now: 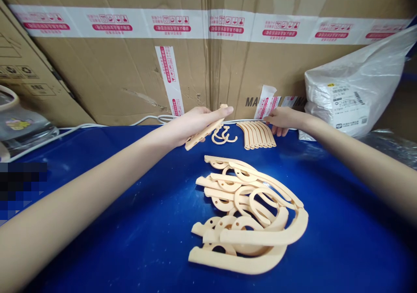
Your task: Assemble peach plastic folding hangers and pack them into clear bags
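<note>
My left hand is closed around a beige plastic hanger arm, its thumb stretched along the upper end. Just right of that piece lie several loose beige hanger hooks. A neat row of slightly curved beige hanger arms lies side by side on the blue table. At the right end of this row is my right hand, thumb and bent fingers apart, close to the last arm; whether it touches cannot be told. Nearer to me, a loose pile of beige folding-hanger parts overlaps, with curved arms and round hooks.
A blue cover spreads over the table. Behind stands a large taped cardboard box, with a white cable along its foot. A white plastic parcel sits at the right, a clear container at the left.
</note>
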`<state>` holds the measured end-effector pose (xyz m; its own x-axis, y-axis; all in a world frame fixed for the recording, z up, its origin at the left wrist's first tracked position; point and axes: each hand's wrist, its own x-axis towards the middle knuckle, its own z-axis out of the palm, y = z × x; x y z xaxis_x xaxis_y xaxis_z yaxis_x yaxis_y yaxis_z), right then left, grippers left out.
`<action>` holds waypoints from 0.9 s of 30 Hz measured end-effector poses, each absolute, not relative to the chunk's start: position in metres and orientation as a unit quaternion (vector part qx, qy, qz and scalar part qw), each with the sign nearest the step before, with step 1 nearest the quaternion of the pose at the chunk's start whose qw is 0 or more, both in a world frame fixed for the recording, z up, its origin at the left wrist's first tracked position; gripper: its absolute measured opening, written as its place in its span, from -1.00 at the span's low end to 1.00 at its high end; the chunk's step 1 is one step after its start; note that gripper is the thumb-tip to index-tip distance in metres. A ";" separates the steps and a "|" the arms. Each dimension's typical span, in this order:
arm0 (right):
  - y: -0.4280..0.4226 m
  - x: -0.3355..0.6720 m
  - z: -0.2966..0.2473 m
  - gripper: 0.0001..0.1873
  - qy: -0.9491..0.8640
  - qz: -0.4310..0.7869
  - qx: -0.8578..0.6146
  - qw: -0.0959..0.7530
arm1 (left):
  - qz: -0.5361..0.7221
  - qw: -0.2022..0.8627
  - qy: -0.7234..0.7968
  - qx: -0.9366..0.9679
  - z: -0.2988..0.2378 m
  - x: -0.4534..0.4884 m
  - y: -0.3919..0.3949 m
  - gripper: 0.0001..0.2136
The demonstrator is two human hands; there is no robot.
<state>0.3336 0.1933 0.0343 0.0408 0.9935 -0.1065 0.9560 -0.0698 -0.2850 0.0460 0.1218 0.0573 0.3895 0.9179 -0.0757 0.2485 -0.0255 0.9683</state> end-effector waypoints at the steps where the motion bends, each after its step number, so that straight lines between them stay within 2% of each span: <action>1: 0.191 0.331 0.037 -0.72 -0.685 0.129 -0.712 0.080 | 0.318 0.544 0.454 0.630 0.058 0.048 0.121 -0.58; 4: 0.175 0.314 0.051 -0.71 -0.717 0.099 -0.677 0.133 | 0.363 0.575 0.443 0.585 0.056 0.054 0.123 -0.65; 6: 0.159 0.295 0.061 -0.58 -0.743 0.121 -0.635 0.173 | 0.397 0.578 0.429 0.570 0.054 0.059 0.126 -0.68; 8: 0.144 0.275 0.068 -0.46 -0.767 0.246 -0.544 0.235 | 0.415 0.578 0.413 0.569 0.053 0.064 0.128 -0.71; 9: 0.138 0.266 0.070 -0.49 -0.774 0.296 -0.494 0.264 | 0.420 0.580 0.405 0.569 0.053 0.066 0.128 -0.72; 11: 0.129 0.256 0.074 -0.63 -0.774 0.319 -0.451 0.310 | 0.427 0.584 0.384 0.573 0.056 0.069 0.127 -0.75; 13: 0.126 0.256 0.077 -0.71 -0.771 0.302 -0.446 0.341 | 0.444 0.564 0.373 0.588 0.061 0.069 0.125 -0.78; 16: 0.127 0.267 0.084 -0.73 -0.772 0.236 -0.465 0.363 | 0.464 0.465 0.389 0.646 0.065 0.065 0.127 -0.82; 19: 0.128 0.275 0.088 -0.73 -0.805 0.079 -0.468 0.355 | 0.456 0.387 0.403 0.693 0.067 0.061 0.130 -0.82; 21: 0.127 0.275 0.086 -0.71 -0.825 -0.065 -0.462 0.319 | 0.437 0.366 0.398 0.719 0.067 0.060 0.130 -0.79; 23: 0.128 0.272 0.082 -0.74 -0.826 -0.152 -0.468 0.275 | 0.409 0.338 0.388 0.754 0.067 0.062 0.127 -0.74; 25: 0.130 0.271 0.076 -0.83 -0.823 -0.092 -0.485 0.282 | 0.382 0.303 0.384 0.784 0.064 0.065 0.124 -0.71; 27: 0.134 0.272 0.073 -0.83 -0.811 0.050 -0.487 0.320 | 0.363 0.274 0.392 0.800 0.057 0.068 0.126 -0.72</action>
